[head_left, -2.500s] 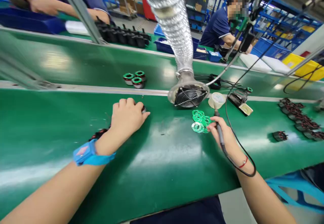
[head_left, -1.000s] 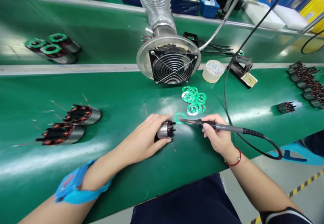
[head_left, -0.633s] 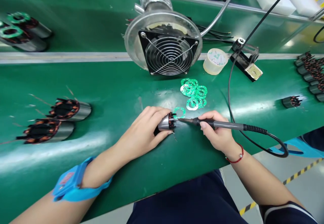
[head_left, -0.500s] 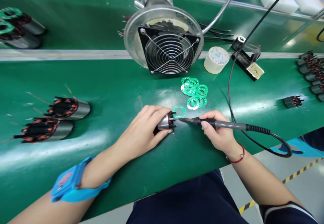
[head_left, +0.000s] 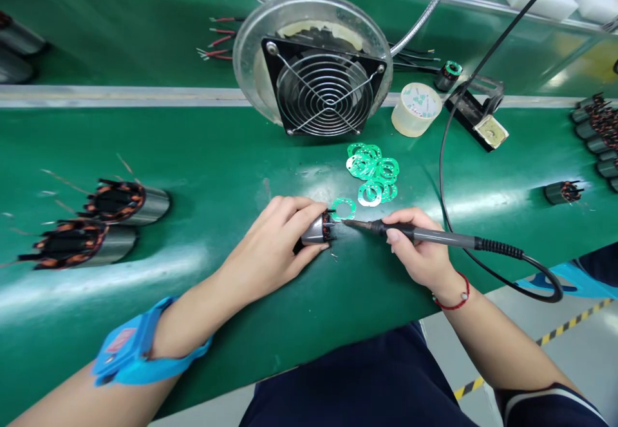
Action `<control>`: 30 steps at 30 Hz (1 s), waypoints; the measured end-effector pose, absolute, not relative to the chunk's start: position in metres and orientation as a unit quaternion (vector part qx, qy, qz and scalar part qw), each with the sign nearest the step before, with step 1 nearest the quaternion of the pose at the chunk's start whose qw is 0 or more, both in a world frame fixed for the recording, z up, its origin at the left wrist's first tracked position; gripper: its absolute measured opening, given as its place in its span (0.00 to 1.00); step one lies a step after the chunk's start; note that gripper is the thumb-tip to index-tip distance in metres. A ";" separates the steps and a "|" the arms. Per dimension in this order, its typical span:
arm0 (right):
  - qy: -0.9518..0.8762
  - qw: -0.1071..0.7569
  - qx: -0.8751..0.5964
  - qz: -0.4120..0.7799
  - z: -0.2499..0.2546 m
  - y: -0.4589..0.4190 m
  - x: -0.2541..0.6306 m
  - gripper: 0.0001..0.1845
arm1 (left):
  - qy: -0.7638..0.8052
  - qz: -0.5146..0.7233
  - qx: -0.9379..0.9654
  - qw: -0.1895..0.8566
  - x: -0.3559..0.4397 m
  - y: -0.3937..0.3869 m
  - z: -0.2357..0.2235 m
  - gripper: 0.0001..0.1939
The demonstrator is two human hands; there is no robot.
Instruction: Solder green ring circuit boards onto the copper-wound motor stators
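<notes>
The left hand (head_left: 277, 246) gripped a wire-wound core (head_left: 316, 230) as the right hand (head_left: 423, 254) clasped a soldering iron (head_left: 437, 236), green rings (head_left: 375, 172) on the far side.

Soldering iron (head_left: 441, 237) grey, black; held stator (head_left: 314, 230) silver; ring boards (head_left: 371, 170) green.

Cannot see the rear of the stator (head_left: 315, 229), covered by the left hand (head_left: 275, 243); cannot tell contact from a gap between the stator's pins and the soldering iron (head_left: 437, 236); cannot count the ring boards (head_left: 369, 164), partly hiding one another; cannot follow the red wires (head_left: 223, 40) behind the suction hood (head_left: 328, 85), beyond the back rail (head_left: 120, 96) of the bench (head_left: 265, 324); cannot see whole the steel cylinders (head_left: 22, 36) past that rail or the wound cores (head_left: 599, 134) near the right end, both cropped by the view; cannot read the tiny print on the tape roll (head_left: 416, 111) or blurred label on the wrist strap (head_left: 140, 348).
</notes>
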State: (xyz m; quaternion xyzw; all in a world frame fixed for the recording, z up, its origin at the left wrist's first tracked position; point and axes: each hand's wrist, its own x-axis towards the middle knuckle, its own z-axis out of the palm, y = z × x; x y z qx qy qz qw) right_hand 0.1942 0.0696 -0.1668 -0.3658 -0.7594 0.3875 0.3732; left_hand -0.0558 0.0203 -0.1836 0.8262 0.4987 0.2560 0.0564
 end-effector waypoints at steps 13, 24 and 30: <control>-0.796 0.403 -0.347 0.289 -0.164 0.069 0.194 0.10 | 0.505 0.233 0.829 0.050 -0.056 0.019 -0.180 0.20; -0.846 0.198 -0.376 0.322 -0.154 0.071 0.185 0.20 | 0.587 0.296 0.727 0.196 -0.050 0.014 -0.179 0.21; -0.752 0.313 -0.377 0.441 -0.148 0.063 0.153 0.20 | 0.547 0.356 0.635 0.412 -0.055 0.006 -0.177 0.26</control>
